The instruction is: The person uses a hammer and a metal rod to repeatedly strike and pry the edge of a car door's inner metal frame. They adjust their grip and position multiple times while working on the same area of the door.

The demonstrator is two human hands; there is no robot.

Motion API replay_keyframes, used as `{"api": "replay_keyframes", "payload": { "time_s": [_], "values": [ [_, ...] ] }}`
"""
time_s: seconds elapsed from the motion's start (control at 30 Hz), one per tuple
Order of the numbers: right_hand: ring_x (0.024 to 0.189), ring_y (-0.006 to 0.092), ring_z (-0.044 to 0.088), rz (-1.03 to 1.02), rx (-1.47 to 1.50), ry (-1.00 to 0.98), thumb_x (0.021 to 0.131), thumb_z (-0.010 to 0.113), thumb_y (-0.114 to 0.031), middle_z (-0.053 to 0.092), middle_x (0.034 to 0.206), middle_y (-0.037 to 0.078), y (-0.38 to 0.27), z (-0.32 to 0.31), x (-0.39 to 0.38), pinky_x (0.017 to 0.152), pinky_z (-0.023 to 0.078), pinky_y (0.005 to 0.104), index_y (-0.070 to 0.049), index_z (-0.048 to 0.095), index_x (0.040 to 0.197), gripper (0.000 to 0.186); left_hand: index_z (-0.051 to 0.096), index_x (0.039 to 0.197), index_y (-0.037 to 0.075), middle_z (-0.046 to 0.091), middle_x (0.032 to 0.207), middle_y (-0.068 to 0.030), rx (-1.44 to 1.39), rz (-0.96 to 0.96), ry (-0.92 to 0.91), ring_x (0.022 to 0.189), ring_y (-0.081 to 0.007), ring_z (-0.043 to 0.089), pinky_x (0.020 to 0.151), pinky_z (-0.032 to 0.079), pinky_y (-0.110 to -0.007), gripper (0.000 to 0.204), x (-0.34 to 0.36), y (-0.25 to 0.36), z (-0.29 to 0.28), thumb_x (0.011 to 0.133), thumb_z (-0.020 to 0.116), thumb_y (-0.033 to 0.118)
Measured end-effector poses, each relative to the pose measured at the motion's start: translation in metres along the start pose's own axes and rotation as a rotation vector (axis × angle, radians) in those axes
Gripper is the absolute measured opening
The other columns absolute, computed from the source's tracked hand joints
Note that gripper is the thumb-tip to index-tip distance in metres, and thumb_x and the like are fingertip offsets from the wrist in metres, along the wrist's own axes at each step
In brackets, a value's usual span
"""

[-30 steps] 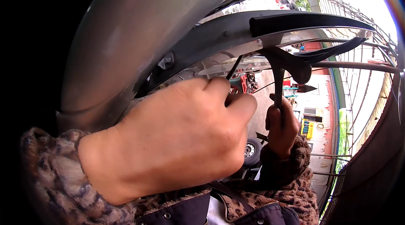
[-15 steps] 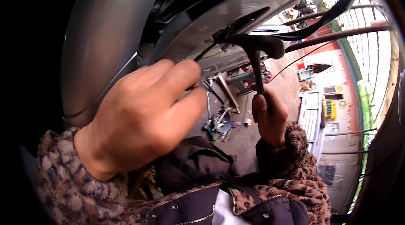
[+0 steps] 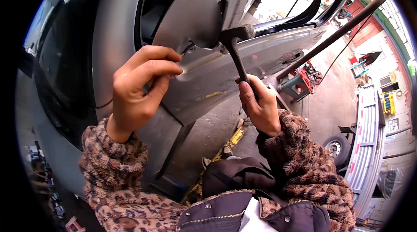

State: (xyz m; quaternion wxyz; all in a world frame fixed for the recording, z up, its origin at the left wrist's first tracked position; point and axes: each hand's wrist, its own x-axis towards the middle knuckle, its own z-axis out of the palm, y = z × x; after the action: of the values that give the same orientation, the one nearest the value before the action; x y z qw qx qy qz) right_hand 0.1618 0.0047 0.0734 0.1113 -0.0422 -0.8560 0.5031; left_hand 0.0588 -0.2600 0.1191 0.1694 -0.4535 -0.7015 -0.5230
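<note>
My right hand is wrapped round the handle of a hammer. Its dark metal head is raised beside a silver car door. To the left, the bent fingers of my left hand come together close to the door's surface. From the fingertips a short thin rod sticks out toward the door; most of it is hidden by the fingers. A dark rounded patch shows on the door next to the hammer head, too blurred to make out.
The car body rises on the left. A brown pole crosses at the right. Below lies a yellow jack. Farther right are a stand with red tools, a loose wheel and a long white metal rack.
My view has shifted, showing more of the door and car body. My left hand appears smaller and more upright, its fingers less curled. The hammer stays in my right hand, its head now farther left.
</note>
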Motion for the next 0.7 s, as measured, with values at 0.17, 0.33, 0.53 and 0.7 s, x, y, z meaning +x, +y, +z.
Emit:
{"api": "replay_keyframes", "payload": {
  "time_s": [0.17,0.33,0.53,0.7],
  "values": [
    [0.06,0.0068,0.046,-0.011,0.126,-0.081,0.104,0.057,-0.022,0.052,0.066,0.004,-0.002,-0.002,0.005,0.055,0.041,0.0251,0.001,0.061,0.115,0.026,0.068,0.113,-0.001,0.067,0.106,-0.0123,-0.099,0.109,0.05,0.086,-0.0181,0.068,0.076,0.057,-0.028,0.028,0.023,0.006,0.016,0.086,0.068,-0.009],
    [0.061,0.0062,0.046,0.032,0.198,-0.076,0.104,0.057,-0.022,0.053,0.067,0.001,-0.008,-0.008,0.0,0.054,0.041,0.025,0.0,0.061,0.115,0.025,0.064,0.118,-0.003,0.07,0.1,-0.0137,0.062,0.113,0.06,0.089,-0.0184,0.07,0.079,0.058,-0.03,0.03,0.039,0.0,0.022,0.089,0.068,-0.009],
    [0.051,0.0042,0.046,0.182,0.516,0.041,0.105,0.055,-0.023,0.051,0.064,-0.003,-0.035,0.015,-0.02,0.046,0.037,0.0228,-0.002,0.059,0.112,0.023,0.062,0.112,-0.005,0.069,0.101,-0.0139,0.094,0.143,0.163,0.086,-0.0173,0.07,0.076,0.059,-0.026,0.022,0.038,-0.007,0.023,0.091,0.066,-0.009],
    [0.046,0.0078,0.043,0.261,0.638,0.044,0.106,0.051,-0.033,0.048,0.068,0.001,-0.04,0.037,-0.028,0.041,0.035,0.0231,-0.004,0.054,0.111,0.029,0.062,0.111,-0.005,0.07,0.1,-0.0141,0.106,0.148,0.18,0.085,-0.0166,0.07,0.075,0.058,-0.026,0.021,0.039,-0.004,0.024,0.09,0.067,-0.009]
  ]
}}
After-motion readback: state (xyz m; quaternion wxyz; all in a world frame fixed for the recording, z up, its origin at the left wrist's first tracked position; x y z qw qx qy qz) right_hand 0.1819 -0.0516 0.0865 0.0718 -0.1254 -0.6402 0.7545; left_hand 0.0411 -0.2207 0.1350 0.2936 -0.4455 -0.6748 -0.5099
